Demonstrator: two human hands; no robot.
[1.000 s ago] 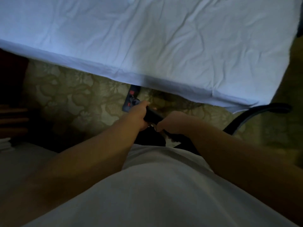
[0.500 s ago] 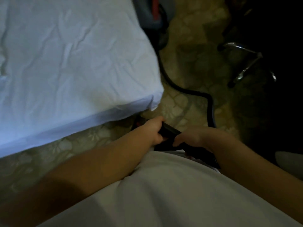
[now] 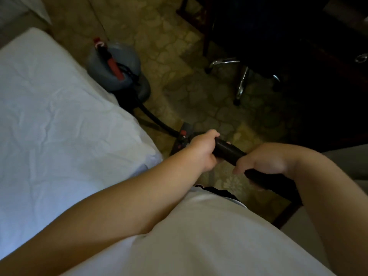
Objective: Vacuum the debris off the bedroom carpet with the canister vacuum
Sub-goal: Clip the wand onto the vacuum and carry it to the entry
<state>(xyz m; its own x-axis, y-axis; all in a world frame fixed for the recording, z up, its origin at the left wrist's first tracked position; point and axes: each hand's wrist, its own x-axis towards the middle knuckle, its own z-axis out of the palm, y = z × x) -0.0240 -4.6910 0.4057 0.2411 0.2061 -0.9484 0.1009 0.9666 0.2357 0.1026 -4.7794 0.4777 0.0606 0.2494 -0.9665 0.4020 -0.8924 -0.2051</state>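
Just ahead of a white shirt (image 3: 199, 236), both hands curl round the black wand (image 3: 227, 151): the left hand (image 3: 201, 150) grips its front part, the right hand (image 3: 264, 162) the part behind. Past the left hand, the floor head (image 3: 182, 140) sits on the carpet (image 3: 179, 46) beside the bed (image 3: 59, 126) corner. A hose (image 3: 153, 118) leads to the grey canister (image 3: 117, 70) by the bed; a chair base (image 3: 242, 80) stands further right

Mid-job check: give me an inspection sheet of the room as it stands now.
Surface: patterned carpet, dim; no debris discernible.
Job's things: grey canister vacuum beside bed; black wand; floor head by bed corner.
Clutter: nothing seen.
Hands: left hand and right hand both grip the wand.
Cables: black hose runs along the carpet from canister; thin cord beyond it.
Surroundings: white-sheeted bed left; chrome chair base, dark furniture upper right.
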